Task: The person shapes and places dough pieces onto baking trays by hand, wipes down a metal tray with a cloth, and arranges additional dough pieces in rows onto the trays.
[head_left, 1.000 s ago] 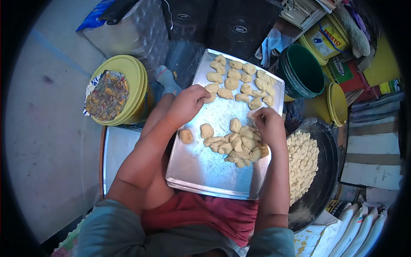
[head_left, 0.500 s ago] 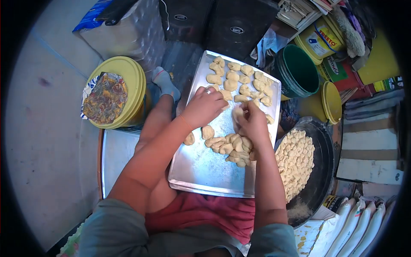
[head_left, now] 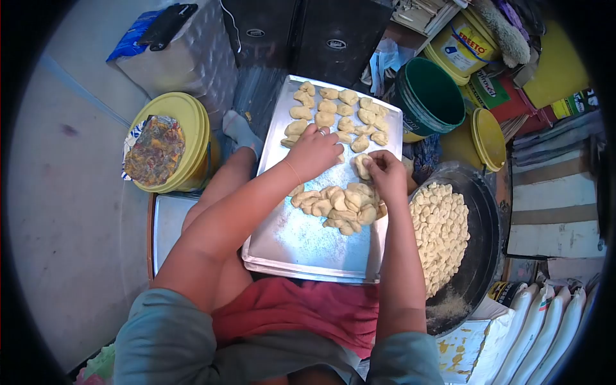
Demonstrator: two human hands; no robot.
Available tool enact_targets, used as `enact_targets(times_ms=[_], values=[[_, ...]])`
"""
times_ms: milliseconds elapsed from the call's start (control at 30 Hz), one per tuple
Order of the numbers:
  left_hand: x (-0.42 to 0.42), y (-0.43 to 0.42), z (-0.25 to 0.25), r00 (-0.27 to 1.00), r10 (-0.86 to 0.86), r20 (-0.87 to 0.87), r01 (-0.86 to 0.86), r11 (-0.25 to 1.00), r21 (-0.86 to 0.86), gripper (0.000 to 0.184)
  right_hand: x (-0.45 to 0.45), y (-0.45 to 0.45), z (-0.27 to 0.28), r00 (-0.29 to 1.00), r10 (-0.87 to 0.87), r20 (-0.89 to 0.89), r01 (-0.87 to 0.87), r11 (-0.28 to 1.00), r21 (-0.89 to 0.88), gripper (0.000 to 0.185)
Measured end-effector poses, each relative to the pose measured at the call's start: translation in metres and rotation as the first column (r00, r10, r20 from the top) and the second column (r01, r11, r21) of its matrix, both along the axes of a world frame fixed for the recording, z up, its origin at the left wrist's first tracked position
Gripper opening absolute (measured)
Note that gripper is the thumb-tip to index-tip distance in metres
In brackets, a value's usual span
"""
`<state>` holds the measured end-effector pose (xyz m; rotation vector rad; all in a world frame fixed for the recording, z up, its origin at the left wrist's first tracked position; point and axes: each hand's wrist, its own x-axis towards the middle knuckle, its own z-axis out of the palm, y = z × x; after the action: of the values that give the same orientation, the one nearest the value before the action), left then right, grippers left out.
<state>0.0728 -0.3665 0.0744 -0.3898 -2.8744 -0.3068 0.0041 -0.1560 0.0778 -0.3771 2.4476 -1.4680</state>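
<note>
A metal baking tray (head_left: pixel 301 247) rests across my lap, with loose rows of pale dough pieces (head_left: pixel 325 119) at its far end. Nearer to me lies a pile of dough pieces (head_left: pixel 343 204), crowded together. My left hand (head_left: pixel 314 154) is over the middle of the tray, its fingers bent and closed around a dough piece that is mostly hidden under the fingertips. Between thumb and fingers, my right hand (head_left: pixel 388 174) pinches another dough piece (head_left: pixel 363 166) just above the pile.
At the right stands a wide black pan (head_left: pixel 484 237) filled with many small dough lumps (head_left: pixel 439 234). A green bucket (head_left: pixel 436 96) and a yellow tub (head_left: pixel 487 138) are beyond it. Left of my leg is a lidded yellow bucket (head_left: pixel 199 138). Black speakers (head_left: pixel 340 25) stand behind the tray.
My right hand has drawn back slightly from the rows toward the pile, and the dough piece in it now shows clearly. The camera view has shifted a little; my left hand stays near the rows.
</note>
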Motion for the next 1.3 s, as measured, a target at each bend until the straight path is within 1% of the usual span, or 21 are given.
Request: enact_targets(times_ms=[33,100,133,233,267,367,400,467,500,533,633,667,767,800,867,900,933,1033,1067,1200,1300], values=[[0.0,0.004,0.004,1.0,0.012,-0.017,-0.012,1.0,0.016,0.02,-0.001,-0.003,-0.002,1.0,-0.015,-0.023,0.015,1.0,-0.007,0.025],[0.001,0.009,0.009,0.998,0.036,-0.052,-0.034,0.998,0.047,0.023,0.003,-0.003,0.006,0.978,0.146,-0.151,-0.114,0.972,0.205,0.034],[0.001,0.012,0.009,0.992,-0.008,-0.126,0.025,0.991,0.133,0.022,0.008,-0.001,0.004,0.971,0.184,-0.151,-0.157,0.972,0.178,0.037],[-0.008,0.023,-0.003,0.981,-0.15,-0.121,0.159,0.985,0.073,0.019,0.023,0.0,0.014,0.967,0.152,-0.203,-0.09,0.955,0.282,0.035],[-0.013,0.029,-0.008,0.983,-0.14,-0.119,0.144,0.989,0.026,0.012,0.025,0.004,0.023,0.98,0.117,-0.16,-0.062,0.946,0.317,0.032],[-0.021,0.039,-0.013,0.985,-0.068,-0.161,0.068,0.998,-0.01,0.009,0.007,0.042,-0.003,0.942,0.194,-0.272,-0.141,0.969,0.205,0.035],[-0.021,0.042,-0.013,0.991,-0.036,-0.126,0.037,0.999,0.007,0.01,0.013,0.039,0.021,0.986,0.092,-0.137,-0.061,0.975,0.213,0.038],[-0.021,0.047,-0.013,0.998,0.024,-0.051,-0.022,0.999,0.038,0.013,0.006,0.043,0.016,0.965,-0.022,-0.26,0.09,0.963,0.252,0.038],[-0.02,0.047,-0.012,0.996,0.021,-0.086,-0.015,0.997,0.077,0.012,0.001,0.045,0.012,0.943,-0.076,-0.325,0.167,0.95,0.263,0.039],[-0.016,0.047,-0.011,0.992,0.02,-0.122,-0.006,0.993,0.115,0.01,-0.005,0.044,0.001,0.948,-0.088,-0.305,0.153,0.969,0.195,0.041],[-0.015,0.046,-0.013,0.981,-0.004,-0.194,0.034,0.988,0.15,0.01,-0.028,0.031,-0.011,0.972,0.054,-0.229,-0.008,0.981,0.195,0.045],[-0.014,0.045,-0.016,0.978,-0.017,-0.207,0.049,0.987,0.15,0.01,-0.028,0.023,-0.01,0.98,0.022,-0.199,0.006,0.99,0.139,0.043],[-0.009,0.043,-0.008,0.999,-0.025,-0.036,0.028,0.995,0.091,0.02,-0.021,0.015,0.003,0.939,-0.055,-0.34,0.094,0.991,0.098,0.038],[-0.005,0.041,-0.001,0.999,-0.016,-0.039,0.021,0.991,0.132,0.021,-0.019,0.018,0.01,0.953,-0.049,-0.3,0.093,0.986,0.136,0.027],[0.018,0.036,0.01,0.999,0.003,-0.041,0.006,0.976,0.219,0.022,-0.016,0.028,-0.005,0.947,0.076,-0.312,-0.025,0.986,0.166,0.021],[0.03,0.032,0.014,1.0,0.015,0.014,-0.018,0.974,0.228,0.023,-0.012,0.033,-0.011,0.941,0.134,-0.31,-0.08,0.98,0.181,0.018],[0.043,0.024,0.019,0.997,0.024,0.069,-0.039,0.972,0.231,0.024,-0.004,0.031,-0.009,0.924,0.111,-0.365,-0.047,0.983,0.18,0.01],[0.079,0.002,0.03,0.976,0.063,0.208,-0.112,0.965,0.237,0.025,0.004,0.041,0.008,0.927,0.156,-0.341,-0.12,0.985,0.124,0.012],[0.09,-0.005,0.032,0.965,0.08,0.249,-0.141,0.961,0.24,0.026,0.014,0.042,0.017,0.934,0.112,-0.338,-0.079,0.991,0.112,0.012],[0.124,-0.024,0.025,0.958,0.097,0.27,-0.193,0.914,0.356,0.023,0.047,0.046,0.014,0.86,0.349,-0.372,-0.168,0.882,0.44,0.019],[0.127,-0.032,0.027,0.955,0.016,0.295,-0.149,0.888,0.435,0.022,0.051,0.052,0.026,0.897,0.408,-0.17,-0.302,0.847,0.438,0.02]])
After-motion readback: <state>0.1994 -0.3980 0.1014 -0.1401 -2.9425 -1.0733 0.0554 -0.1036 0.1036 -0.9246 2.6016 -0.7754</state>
